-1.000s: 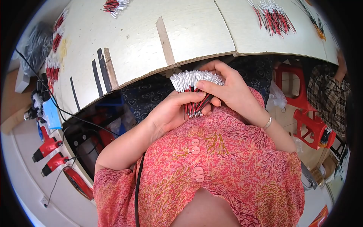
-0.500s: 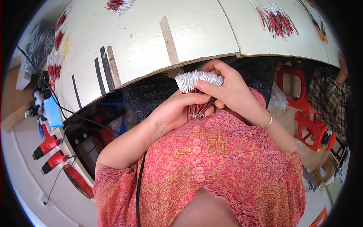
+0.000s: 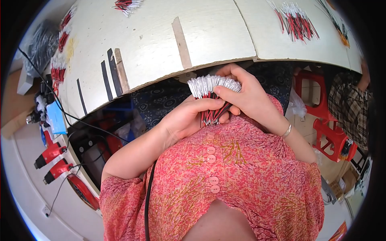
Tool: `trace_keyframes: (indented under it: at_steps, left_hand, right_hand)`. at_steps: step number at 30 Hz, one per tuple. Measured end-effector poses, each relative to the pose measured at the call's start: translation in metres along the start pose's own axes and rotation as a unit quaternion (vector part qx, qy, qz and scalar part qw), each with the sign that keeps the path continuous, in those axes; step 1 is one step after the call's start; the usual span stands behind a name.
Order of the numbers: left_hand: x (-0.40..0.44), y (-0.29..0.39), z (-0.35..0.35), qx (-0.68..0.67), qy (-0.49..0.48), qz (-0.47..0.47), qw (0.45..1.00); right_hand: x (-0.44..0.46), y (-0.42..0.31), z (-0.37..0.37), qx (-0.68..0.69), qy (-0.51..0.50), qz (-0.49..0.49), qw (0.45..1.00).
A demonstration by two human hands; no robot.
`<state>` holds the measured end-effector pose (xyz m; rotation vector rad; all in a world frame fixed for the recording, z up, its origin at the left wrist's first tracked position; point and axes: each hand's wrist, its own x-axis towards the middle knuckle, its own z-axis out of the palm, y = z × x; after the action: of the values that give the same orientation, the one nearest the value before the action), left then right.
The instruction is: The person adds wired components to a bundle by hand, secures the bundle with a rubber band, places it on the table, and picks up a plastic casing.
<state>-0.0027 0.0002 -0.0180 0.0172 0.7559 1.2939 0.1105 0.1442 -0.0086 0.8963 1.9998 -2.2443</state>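
Observation:
A thick bundle of red and black wires with white tips (image 3: 213,85) is held in front of my chest, just below the table edge. My left hand (image 3: 193,112) is closed round the lower, red and black part, its thumb lying across the wires. From the right, my right hand (image 3: 243,90) grips the same bundle, with the thumb pressed on it just under the white ends and the other fingers behind. The white ends fan out upward. Some fingers of both hands are hidden behind the wires.
The white table (image 3: 152,44) carries wire bundles (image 3: 297,22) at the right, one at the top and several along the left. Red heat guns (image 3: 50,156) are at the left. Red stools (image 3: 309,92) and a person in a checked garment (image 3: 348,104) are at the right.
Both hands and the bundle have shifted slightly to the right in view, as has the table. My right thumb has moved a little along the bundle. Both hands still hold it.

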Motion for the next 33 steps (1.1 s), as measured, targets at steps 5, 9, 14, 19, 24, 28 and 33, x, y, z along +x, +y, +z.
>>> trace_keyframes:
  at_steps: [5,9,14,19,24,28,33]
  left_hand:
    - [0.0,0.0,0.0,0.0,-0.009,0.003,1.0]
    - [0.0,-0.001,0.0,0.004,-0.01,0.007,1.0]
    - [0.0,0.0,0.001,0.019,-0.003,0.005,1.0]
    - [0.0,0.001,0.002,0.027,-0.01,0.011,1.0]
    - [0.002,0.001,0.005,0.016,0.008,-0.009,1.0]
    - [0.0,0.001,0.004,0.009,0.002,-0.001,1.0]
    - [-0.001,0.001,0.005,0.012,-0.007,0.005,1.0]
  right_hand:
    - [0.001,0.005,-0.001,-0.004,0.003,-0.01,1.0]
    - [0.0,0.005,-0.004,-0.04,0.005,-0.011,0.999]
    - [-0.001,0.006,-0.002,-0.044,0.002,-0.041,0.998]
    - [-0.004,-0.004,-0.004,-0.062,0.003,-0.024,0.998]
    - [-0.004,-0.017,0.001,-0.116,0.017,-0.024,0.993]
    - [-0.003,-0.02,0.002,-0.069,-0.022,0.015,0.997]
    - [-0.002,-0.013,0.001,-0.025,-0.044,0.023,0.998]
